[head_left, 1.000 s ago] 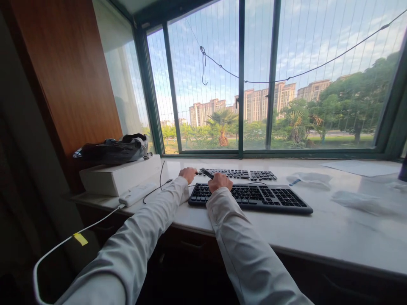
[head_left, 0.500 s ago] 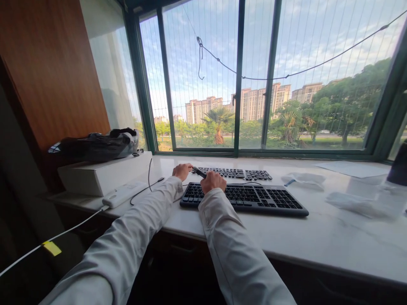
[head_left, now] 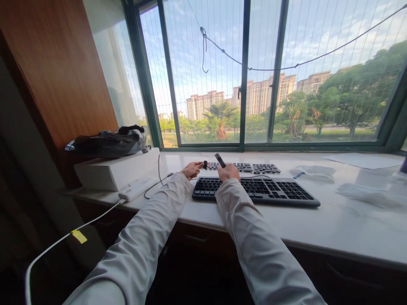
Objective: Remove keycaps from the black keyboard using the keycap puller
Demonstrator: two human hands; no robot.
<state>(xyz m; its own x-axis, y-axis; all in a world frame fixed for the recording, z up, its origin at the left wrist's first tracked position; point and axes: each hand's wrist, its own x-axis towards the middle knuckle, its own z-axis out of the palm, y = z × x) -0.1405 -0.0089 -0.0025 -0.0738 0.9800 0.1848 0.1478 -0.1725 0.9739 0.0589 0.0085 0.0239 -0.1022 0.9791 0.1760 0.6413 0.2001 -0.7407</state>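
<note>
The right hand (head_left: 229, 172) is closed around a dark tool (head_left: 219, 160), which sticks up tilted toward 11 o'clock above the near keyboard (head_left: 263, 191). At 9 o'clock of it, the left hand (head_left: 191, 170) pinches a small black keycap (head_left: 205, 164) between its fingertips, just over the left end of the far keyboard (head_left: 251, 168). A white box (head_left: 117, 171) sits well apart at 9 o'clock on the counter (head_left: 318, 228).

A white box (head_left: 116, 171) bearing a black bag (head_left: 108, 143) sits left on the countertop (head_left: 333, 228), crumpled tissue (head_left: 314, 171) right
</note>
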